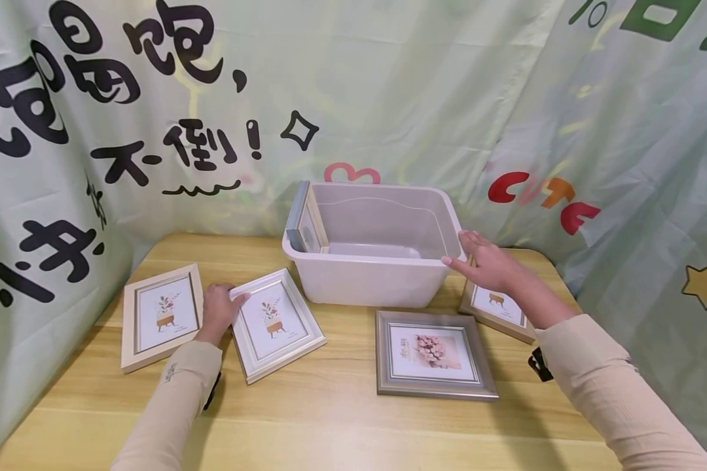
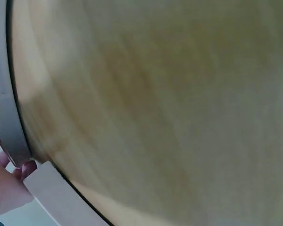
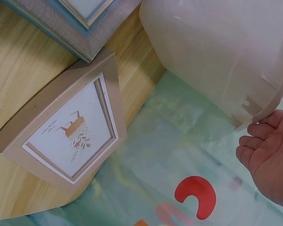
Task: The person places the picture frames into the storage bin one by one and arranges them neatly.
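While the left hand (image 1: 217, 311) grips a white frame's (image 1: 275, 324) edge, the right hand (image 1: 488, 261) touches the bin's (image 1: 377, 275) rim.

My wooden table (image 1: 342, 418) carries a plastic bin (image 1: 371, 275) and four picture frames (image 1: 435, 354) lying flat around it.

- A staged recording corner, not a lived-in room.
- Pale green printed cloth (image 1: 389, 85) with cartoon lettering hangs all round as backdrop.
- A wooden table (image 1: 330, 418) bears picture frames (image 1: 435, 353) and a plastic bin (image 1: 377, 242).
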The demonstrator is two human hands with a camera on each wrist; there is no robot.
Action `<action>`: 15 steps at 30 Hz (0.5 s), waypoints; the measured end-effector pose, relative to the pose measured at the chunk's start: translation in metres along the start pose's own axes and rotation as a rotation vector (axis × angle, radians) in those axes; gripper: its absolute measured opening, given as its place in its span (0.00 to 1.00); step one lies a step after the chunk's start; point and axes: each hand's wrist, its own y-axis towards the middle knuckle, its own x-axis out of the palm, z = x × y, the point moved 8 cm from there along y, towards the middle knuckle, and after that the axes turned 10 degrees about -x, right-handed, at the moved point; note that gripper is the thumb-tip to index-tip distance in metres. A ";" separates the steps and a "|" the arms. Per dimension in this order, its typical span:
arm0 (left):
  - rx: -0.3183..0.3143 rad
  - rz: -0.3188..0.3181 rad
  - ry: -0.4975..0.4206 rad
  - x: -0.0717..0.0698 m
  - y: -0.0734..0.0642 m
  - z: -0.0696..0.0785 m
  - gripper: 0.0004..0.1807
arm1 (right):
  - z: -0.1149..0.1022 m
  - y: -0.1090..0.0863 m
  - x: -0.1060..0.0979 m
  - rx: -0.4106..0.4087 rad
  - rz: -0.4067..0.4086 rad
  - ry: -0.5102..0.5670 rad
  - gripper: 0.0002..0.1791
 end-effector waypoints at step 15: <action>-0.066 -0.131 0.024 -0.007 -0.003 0.007 0.24 | 0.001 0.001 0.001 -0.008 0.000 0.008 0.47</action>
